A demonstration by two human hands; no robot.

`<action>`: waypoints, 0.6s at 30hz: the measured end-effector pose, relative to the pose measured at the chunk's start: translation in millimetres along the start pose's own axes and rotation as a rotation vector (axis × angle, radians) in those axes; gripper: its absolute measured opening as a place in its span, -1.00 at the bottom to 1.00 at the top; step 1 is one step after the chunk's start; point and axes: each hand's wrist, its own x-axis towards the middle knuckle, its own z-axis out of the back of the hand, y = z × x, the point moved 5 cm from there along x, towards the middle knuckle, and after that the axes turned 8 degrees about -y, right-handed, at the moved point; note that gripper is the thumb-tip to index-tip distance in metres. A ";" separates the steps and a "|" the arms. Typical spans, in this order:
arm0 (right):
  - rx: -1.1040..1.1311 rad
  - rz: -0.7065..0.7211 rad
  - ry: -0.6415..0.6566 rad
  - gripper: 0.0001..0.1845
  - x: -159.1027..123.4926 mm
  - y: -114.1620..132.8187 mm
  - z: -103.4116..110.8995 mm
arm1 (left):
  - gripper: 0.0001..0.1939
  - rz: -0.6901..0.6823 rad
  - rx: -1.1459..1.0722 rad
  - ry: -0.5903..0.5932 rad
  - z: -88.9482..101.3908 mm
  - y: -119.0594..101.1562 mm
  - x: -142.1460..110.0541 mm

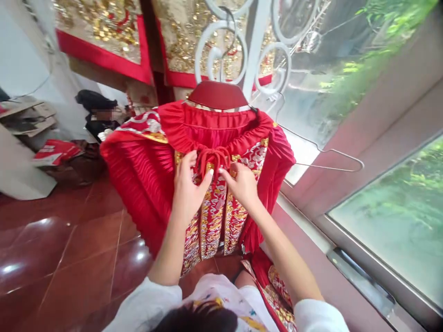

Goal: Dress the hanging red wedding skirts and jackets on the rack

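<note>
A red garment (138,161) with a gathered neckline, pleated sides and embroidered gold-and-silver strips hangs in front of me on a hanger (218,94) with a broad dark-red top. At the front of its neckline, a red drawstring (213,156) is tied in a bow with several loops. My left hand (188,189) is at the bow's left side, thumb and fingers apart, fingertips against the cloth. On the other side, my right hand (242,184) has its fingers curled and its thumb at the lower loops, holding the cord. Its fingertips are partly hidden.
White scrolled metalwork (221,46) holds the hanger's hook. An unused wire hanger (325,159) sticks out by the window (398,221) at right. Gold-sequined cloths (104,32) hang behind. More embroidered red cloth (273,295) lies low by my lap. A person (100,115) is at the back left.
</note>
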 end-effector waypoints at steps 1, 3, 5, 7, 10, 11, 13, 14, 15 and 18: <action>0.008 -0.055 0.037 -0.58 1.6 -2.3 -9.4 | -0.41 0.048 0.011 0.013 -14.1 1.5 -4.6; -0.004 -0.107 0.064 -0.59 3.4 -7.1 -19.4 | -0.45 0.179 0.021 0.031 -37.7 7.4 -16.3; -0.047 -0.082 0.062 -0.64 1.3 -8.5 -21.2 | -0.57 0.261 -0.001 0.028 -50.0 11.8 -26.7; -0.119 -0.041 0.051 -0.67 -4.1 -6.8 -18.8 | -0.67 0.265 -0.030 0.005 -49.7 13.2 -32.3; -0.151 0.007 -0.013 -0.72 -12.6 0.4 -11.8 | -0.71 0.256 -0.059 -0.029 -36.8 14.4 -36.1; -0.121 0.031 -0.055 -0.74 -14.7 4.3 -9.0 | -0.71 0.251 -0.042 -0.036 -31.5 14.4 -37.4; -0.019 0.077 -0.167 -0.74 -17.9 12.5 -3.4 | -0.70 0.220 0.032 -0.047 -21.6 13.2 -40.9; 0.033 0.093 -0.229 -0.72 -19.0 16.1 -1.1 | -0.68 0.199 0.068 -0.048 -17.5 11.9 -43.2; 0.074 0.102 -0.288 -0.69 -19.9 19.0 0.4 | -0.65 0.178 0.091 -0.041 -14.2 10.6 -46.0; 0.106 0.097 -0.385 -0.64 -19.5 23.6 -1.4 | -0.61 0.142 0.087 -0.004 -6.6 7.0 -55.9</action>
